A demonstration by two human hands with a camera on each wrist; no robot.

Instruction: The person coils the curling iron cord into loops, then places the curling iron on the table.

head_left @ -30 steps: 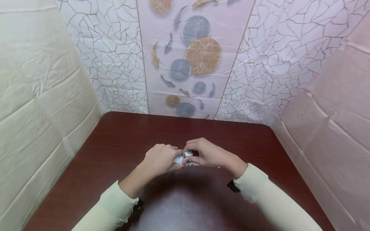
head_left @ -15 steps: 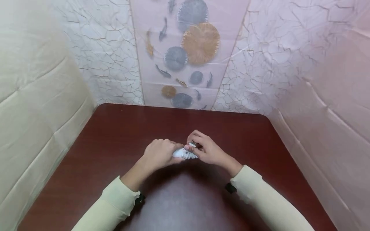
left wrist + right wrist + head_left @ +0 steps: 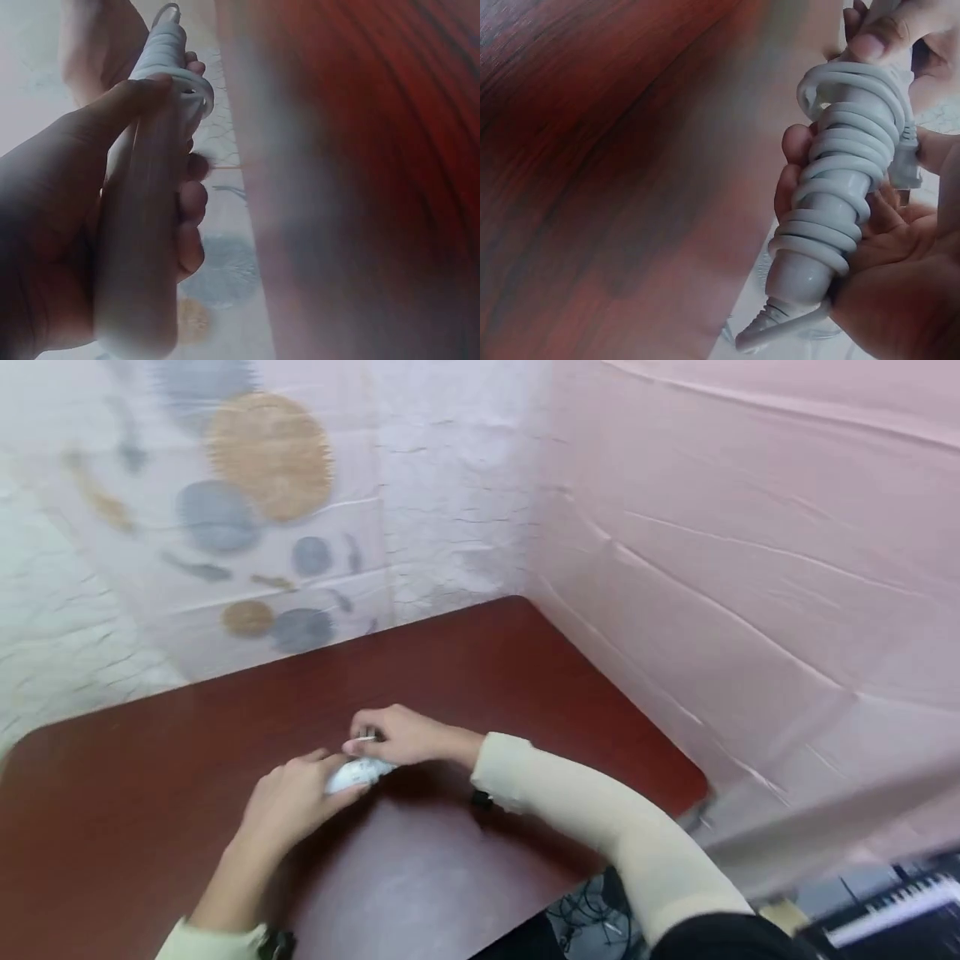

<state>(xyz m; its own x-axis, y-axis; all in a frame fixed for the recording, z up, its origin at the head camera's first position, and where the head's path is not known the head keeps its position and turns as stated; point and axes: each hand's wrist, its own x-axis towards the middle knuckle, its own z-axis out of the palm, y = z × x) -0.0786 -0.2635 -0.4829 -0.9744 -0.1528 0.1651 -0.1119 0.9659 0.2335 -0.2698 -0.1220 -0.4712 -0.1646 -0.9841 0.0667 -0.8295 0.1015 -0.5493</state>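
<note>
A white, rod-shaped appliance (image 3: 358,773) is held up over the table; its exact kind does not show. In the left wrist view, the left hand (image 3: 283,795) grips its smooth thick body (image 3: 139,247), thumb along the top and fingers around the far side. A pale cord (image 3: 836,169) is wound in several turns around the narrower end, leaving it at the tip through a ribbed sleeve (image 3: 769,321). Pinched between thumb and fingers of the right hand (image 3: 414,737) is the cord's plug (image 3: 907,166), with metal prongs, right beside the wound turns.
The dark red table (image 3: 450,652) spreads beneath both hands. A patterned cloth (image 3: 277,552) hangs behind it and a pink cloth (image 3: 720,585) at the right. Beyond the table's right front edge lie black cables (image 3: 588,914) and a keyboard-like instrument (image 3: 892,910).
The head view has swung to the right, bringing the floor and cables into sight. The left hand keeps its grip on the appliance, and the right hand still holds the plug near the wound cord.
</note>
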